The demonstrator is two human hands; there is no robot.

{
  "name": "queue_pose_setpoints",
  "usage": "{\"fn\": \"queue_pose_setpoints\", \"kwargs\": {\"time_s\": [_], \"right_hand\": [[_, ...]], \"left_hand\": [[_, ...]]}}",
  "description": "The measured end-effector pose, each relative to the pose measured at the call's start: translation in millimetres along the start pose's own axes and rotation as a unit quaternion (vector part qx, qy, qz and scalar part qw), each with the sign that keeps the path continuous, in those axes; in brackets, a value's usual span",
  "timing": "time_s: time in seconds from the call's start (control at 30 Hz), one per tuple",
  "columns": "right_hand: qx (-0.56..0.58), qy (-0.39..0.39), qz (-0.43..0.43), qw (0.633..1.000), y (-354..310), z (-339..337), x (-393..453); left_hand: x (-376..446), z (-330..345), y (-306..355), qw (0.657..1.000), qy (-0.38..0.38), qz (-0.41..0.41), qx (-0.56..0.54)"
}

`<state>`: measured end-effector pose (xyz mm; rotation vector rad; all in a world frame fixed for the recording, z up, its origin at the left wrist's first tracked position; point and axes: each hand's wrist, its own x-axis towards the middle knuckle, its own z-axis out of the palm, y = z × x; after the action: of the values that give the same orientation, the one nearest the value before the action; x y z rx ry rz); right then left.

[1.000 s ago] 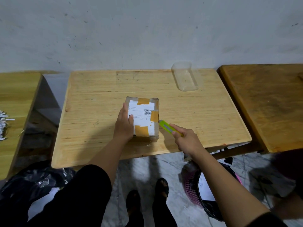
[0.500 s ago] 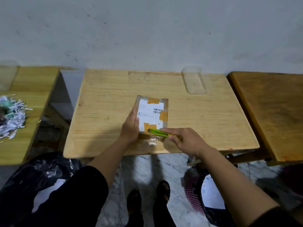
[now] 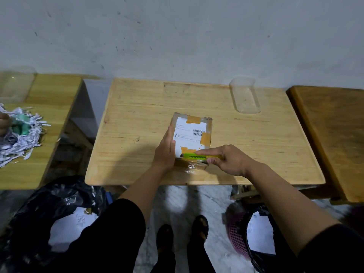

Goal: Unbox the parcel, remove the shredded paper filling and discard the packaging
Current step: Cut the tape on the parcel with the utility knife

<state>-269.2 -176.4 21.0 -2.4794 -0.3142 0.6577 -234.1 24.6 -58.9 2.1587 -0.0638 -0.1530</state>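
A small cardboard parcel [image 3: 194, 133] with a white shipping label and tan tape patches lies flat on the light wooden table [image 3: 137, 123]. My left hand [image 3: 165, 152] presses against the parcel's left side, fingers flat along its edge. A yellow-green utility knife [image 3: 194, 156] is gripped in my right hand [image 3: 228, 160]; it lies across the parcel's near edge with its tip pointing left. The blade itself is too small to make out.
A clear plastic container [image 3: 245, 97] lies at the table's back right. On the left table sits a pile of shredded paper [image 3: 19, 138]. A black rubbish bag [image 3: 49, 219] is on the floor at left, a pink basket with a black liner [image 3: 244, 235] at right. A darker table [image 3: 334, 134] stands to the right.
My right hand has moved the knife leftward from beside the parcel's right side to lie across its near edge. My left hand has stayed on the parcel's left side. The view has shifted.
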Motion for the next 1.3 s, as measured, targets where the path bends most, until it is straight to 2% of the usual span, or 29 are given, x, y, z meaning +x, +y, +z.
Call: {"fn": "queue_pose_setpoints", "kwargs": {"time_s": [0.37, 0.6, 0.8, 1.17, 1.3], "right_hand": [[0.036, -0.032, 0.019, 0.999, 6, -4, -3], [0.011, -0.022, -0.001, 1.0, -6, 2, 3], [-0.062, 0.003, -0.003, 0.998, -8, 1, 2], [-0.145, -0.023, 0.039, 0.988, 12, -14, -22], [-0.116, -0.037, 0.05, 0.991, 15, -16, -28]], "left_hand": [[-1, 2, -2, 1.0, 0.0, -0.009, -0.021], [-1, 1, -2, 1.0, -0.005, -0.005, -0.024], [-2, 0, -3, 0.999, -0.015, -0.016, -0.029], [-2, -2, 1, 1.0, -0.015, -0.014, -0.017], [-2, -2, 1, 1.0, -0.014, -0.015, -0.014]]}}
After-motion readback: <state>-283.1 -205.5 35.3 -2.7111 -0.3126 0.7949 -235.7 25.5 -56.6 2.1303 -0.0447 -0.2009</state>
